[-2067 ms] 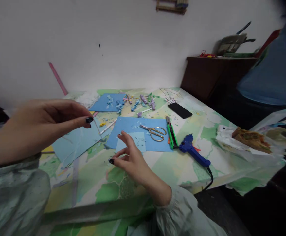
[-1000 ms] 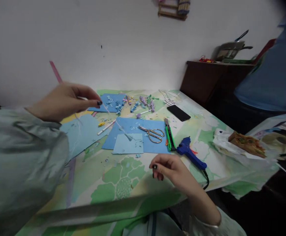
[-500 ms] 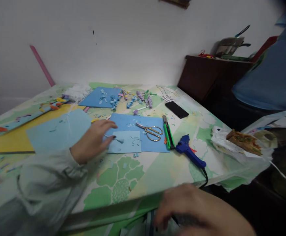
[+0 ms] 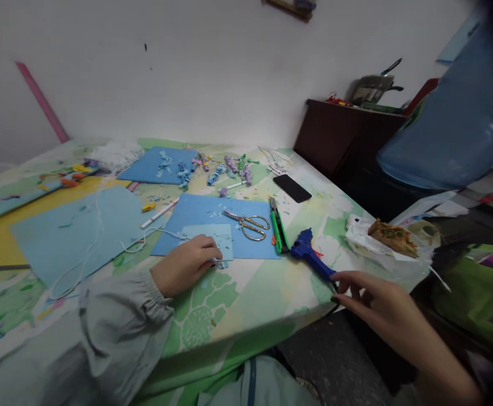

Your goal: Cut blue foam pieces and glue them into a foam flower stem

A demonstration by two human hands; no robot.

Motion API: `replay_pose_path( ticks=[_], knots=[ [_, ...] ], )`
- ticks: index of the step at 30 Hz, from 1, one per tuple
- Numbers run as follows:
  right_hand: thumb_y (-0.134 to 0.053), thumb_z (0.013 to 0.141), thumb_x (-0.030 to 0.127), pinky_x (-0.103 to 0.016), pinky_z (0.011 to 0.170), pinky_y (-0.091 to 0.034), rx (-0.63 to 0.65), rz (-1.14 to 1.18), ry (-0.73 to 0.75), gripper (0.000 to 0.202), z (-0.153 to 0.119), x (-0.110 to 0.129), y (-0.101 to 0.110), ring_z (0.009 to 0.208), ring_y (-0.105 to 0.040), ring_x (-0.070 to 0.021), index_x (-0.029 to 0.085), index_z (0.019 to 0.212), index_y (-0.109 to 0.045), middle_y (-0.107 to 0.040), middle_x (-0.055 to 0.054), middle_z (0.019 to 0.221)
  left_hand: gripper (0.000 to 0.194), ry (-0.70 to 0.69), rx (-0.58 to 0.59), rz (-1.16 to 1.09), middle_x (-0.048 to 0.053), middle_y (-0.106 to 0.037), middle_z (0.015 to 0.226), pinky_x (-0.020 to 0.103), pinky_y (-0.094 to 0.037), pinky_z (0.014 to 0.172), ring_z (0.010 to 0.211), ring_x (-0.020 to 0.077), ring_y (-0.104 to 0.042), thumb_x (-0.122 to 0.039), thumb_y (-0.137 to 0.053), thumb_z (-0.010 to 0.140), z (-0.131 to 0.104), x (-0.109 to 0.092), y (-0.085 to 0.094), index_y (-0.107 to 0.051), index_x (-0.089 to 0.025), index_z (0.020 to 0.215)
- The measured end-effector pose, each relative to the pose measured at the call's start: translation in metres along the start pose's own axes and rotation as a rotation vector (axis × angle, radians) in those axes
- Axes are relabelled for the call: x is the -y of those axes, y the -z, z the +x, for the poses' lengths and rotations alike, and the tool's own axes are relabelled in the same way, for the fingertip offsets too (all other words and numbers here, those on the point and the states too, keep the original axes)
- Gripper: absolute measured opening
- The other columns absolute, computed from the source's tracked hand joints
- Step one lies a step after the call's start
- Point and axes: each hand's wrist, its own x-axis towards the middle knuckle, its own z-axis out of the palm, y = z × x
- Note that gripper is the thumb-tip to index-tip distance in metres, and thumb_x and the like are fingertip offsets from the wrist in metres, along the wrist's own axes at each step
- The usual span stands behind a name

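Fingers (image 4: 348,277) of the right hand (image 4: 384,307), grip unclear, bend at the glue gun (image 4: 315,261) near the front edge of the worktop (image 4: 267,293), where a snagged cord (image 4: 333,310) could drag it off; the left hand (image 4: 189,262) curls over pale card (image 4: 212,230), its hold hidden.

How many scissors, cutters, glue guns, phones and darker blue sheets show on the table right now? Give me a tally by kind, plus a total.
Scissors: 1 pair
Green cutter: 1
Blue glue gun: 1
Black phone: 1
Darker blue sheets: 2, the near sheet and the far sheet
Total: 6
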Motion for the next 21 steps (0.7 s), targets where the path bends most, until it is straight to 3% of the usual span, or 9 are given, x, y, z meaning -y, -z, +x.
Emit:
replay_pose_path(
  ticks=[2, 5, 7, 14, 18, 21],
  knots=[
    [-0.053, 0.084, 0.039, -0.030, 0.058, -0.048, 0.019, -0.070, 0.005, 0.024, 0.016, -0.003, -0.011, 0.067, -0.059, -0.0180, 0.019, 0.087, -0.065, -0.066, -0.006, 0.082, 0.024, 0.006, -0.015, -0.001, 0.008, -0.059, 0.092, 0.031, -0.044, 0.076, 0.088, 0.0191, -0.053, -0.012, -0.041, 0.087, 0.003, 0.000, -0.005, -0.063, -0.018, 0.093],
    [-0.050, 0.084, 0.039, -0.039, 0.075, -0.046, -0.103, -0.239, 0.035, 0.029, 0.032, -0.006, -0.031, 0.088, -0.057, -0.0264, 0.016, 0.099, -0.060, -0.063, -0.012, 0.095, 0.025, -0.023, -0.014, -0.010, 0.008, -0.059, 0.090, 0.030, -0.044, 0.075, 0.086, 0.0181, -0.052, -0.015, -0.038, 0.089, 0.006, -0.002, -0.009, -0.064, -0.018, 0.090],
    [-0.055, 0.080, 0.039, -0.042, 0.079, -0.043, -0.125, -0.333, 0.027, 0.034, 0.040, -0.008, -0.044, 0.094, -0.055, -0.0296, 0.014, 0.103, -0.057, -0.061, -0.015, 0.098, 0.027, -0.049, -0.001, -0.008, 0.008, -0.059, 0.088, 0.030, -0.043, 0.073, 0.084, 0.0180, -0.052, -0.016, -0.036, 0.090, 0.007, -0.003, -0.011, -0.063, -0.017, 0.088],
    [-0.057, 0.077, 0.034, -0.032, 0.063, -0.041, -0.073, -0.403, -0.140, 0.024, 0.052, -0.013, -0.065, 0.076, -0.056, -0.0243, 0.015, 0.090, -0.051, -0.056, -0.011, 0.085, 0.023, -0.037, -0.011, -0.107, 0.008, -0.059, 0.087, 0.031, -0.042, 0.074, 0.084, 0.0187, -0.052, -0.014, -0.038, 0.088, 0.010, -0.006, -0.013, -0.061, -0.016, 0.087],
    [-0.050, 0.082, 0.032, -0.030, 0.055, -0.036, 0.000, -0.373, -0.223, 0.016, 0.052, -0.014, -0.064, 0.064, -0.054, -0.0220, 0.017, 0.086, -0.046, -0.057, -0.007, 0.072, 0.008, 0.272, -0.166, -0.588, 0.003, -0.060, 0.080, 0.026, -0.044, 0.064, 0.070, 0.0142, -0.055, -0.019, -0.052, 0.081, 0.012, -0.008, -0.012, -0.060, -0.018, 0.082],
    [-0.047, 0.084, 0.034, -0.031, 0.056, -0.038, -0.077, -0.268, -0.298, 0.018, 0.046, -0.012, -0.059, 0.064, -0.056, -0.0225, 0.017, 0.091, -0.046, -0.059, -0.008, 0.074, 0.009, 0.551, -0.301, -1.104, -0.001, -0.061, 0.067, 0.021, -0.043, 0.056, 0.060, 0.0104, -0.055, -0.024, -0.063, 0.073, 0.012, -0.010, -0.009, -0.059, -0.017, 0.076]
  ],
)
